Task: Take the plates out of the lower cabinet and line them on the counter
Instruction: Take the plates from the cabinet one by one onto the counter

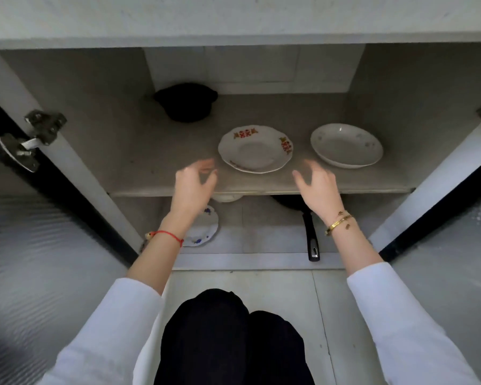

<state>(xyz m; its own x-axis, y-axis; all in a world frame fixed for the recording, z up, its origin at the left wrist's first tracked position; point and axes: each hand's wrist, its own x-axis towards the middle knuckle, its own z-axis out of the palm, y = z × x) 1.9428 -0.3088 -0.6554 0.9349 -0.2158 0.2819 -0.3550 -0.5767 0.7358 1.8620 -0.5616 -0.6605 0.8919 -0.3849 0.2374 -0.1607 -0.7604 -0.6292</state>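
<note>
1. Position: the person crouches before the open lower cabinet. The left hand (193, 184) and right hand (318, 187) hover at the front edge of the grey upper shelf (150, 162), on either side of the white scalloped ceramic plate with red and yellow motifs (254, 148). Both hands are empty, fingers spread wide and slightly blurred.
2. Targets: a second, plain white deep plate with faint floral specks (346, 144) sits just beside the first, to its right, apart from it. A white plate with blue flowers (203, 229) lies on the cabinet floor below, partly hidden by the left wrist.
3. Grip: slide the fingers under opposite rims of the red-patterned plate; thumbs on top. The glaze is likely slippery, so close firmly before lifting.
4. Lift: raise only slightly, then draw straight outward to clear the cabinet top.
5. Avoid: the black round pot (185, 102) behind and the black frying pan handle (310, 234) below.
6. The desk is not in view.
</note>
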